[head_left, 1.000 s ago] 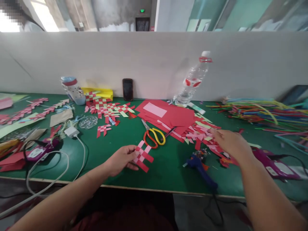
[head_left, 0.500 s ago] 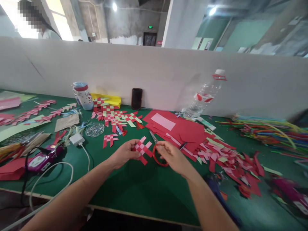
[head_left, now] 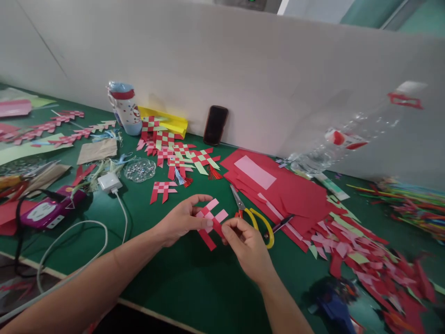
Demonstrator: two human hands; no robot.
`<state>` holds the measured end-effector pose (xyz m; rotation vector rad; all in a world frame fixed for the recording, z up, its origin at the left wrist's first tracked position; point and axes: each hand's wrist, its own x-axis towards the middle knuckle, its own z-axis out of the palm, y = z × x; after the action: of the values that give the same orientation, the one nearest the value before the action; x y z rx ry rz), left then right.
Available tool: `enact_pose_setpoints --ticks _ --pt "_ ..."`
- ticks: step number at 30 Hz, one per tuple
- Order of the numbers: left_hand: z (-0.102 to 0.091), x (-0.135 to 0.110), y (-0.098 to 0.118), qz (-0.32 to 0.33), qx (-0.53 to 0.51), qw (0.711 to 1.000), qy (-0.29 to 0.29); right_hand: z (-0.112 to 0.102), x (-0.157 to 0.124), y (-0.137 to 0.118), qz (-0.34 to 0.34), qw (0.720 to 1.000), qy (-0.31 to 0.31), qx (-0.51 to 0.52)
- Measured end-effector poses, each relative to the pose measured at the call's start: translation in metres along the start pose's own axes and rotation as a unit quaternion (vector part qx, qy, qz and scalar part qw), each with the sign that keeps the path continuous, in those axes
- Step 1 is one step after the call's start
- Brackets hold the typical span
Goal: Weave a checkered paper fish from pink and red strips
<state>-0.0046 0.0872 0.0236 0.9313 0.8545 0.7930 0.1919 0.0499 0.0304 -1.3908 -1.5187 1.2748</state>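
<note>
My left hand (head_left: pixel 184 220) pinches a small woven piece of pink and red paper strips (head_left: pixel 207 214) between thumb and fingers. My right hand (head_left: pixel 248 248) grips a red strip at the right side of the same piece, with thumb and forefinger together. Just beyond my right hand, scissors with yellow handles (head_left: pixel 271 228) lie on the green table, their blades pointing away. A finished-looking woven paper piece (head_left: pixel 163 189) lies left of my hands. Behind it is a pile of similar red, pink and green woven pieces (head_left: pixel 166 139), some with tassels.
Red paper sheets (head_left: pixel 295 195) and a heap of paper scraps (head_left: pixel 375 269) spread to the right, near a tilted plastic bottle (head_left: pixel 333 144). A phone (head_left: pixel 215 125) leans on the partition. A cup (head_left: pixel 125 109), a bead dish (head_left: pixel 140 170) and a cabled purple power strip (head_left: pixel 54 208) sit leftward.
My right hand has come off the scissors, which now lie on the table, and has taken a strip of the woven paper. The view has tilted downward.
</note>
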Motion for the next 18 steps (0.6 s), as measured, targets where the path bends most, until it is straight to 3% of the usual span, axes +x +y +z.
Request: enact_pose_setpoints --ticks 9,13,16,18 --pt "-0.003 0.0 -0.005 0.006 -0.047 0.999 0.02 -0.006 -0.001 0.005 -0.034 0.997 0.068 -0.032" --pt "-0.004 0.0 -0.003 -0.008 -0.051 0.998 0.036 -0.026 0.0 0.006 -0.081 0.975 0.206 0.029" --pt "-0.004 -0.001 -0.003 -0.016 -0.052 0.998 0.027 -0.044 0.002 0.004 -0.126 0.926 0.329 0.137" --pt "-0.003 -0.002 -0.003 -0.019 -0.052 0.998 0.013 -0.052 0.004 0.005 -0.151 0.897 0.393 0.134"
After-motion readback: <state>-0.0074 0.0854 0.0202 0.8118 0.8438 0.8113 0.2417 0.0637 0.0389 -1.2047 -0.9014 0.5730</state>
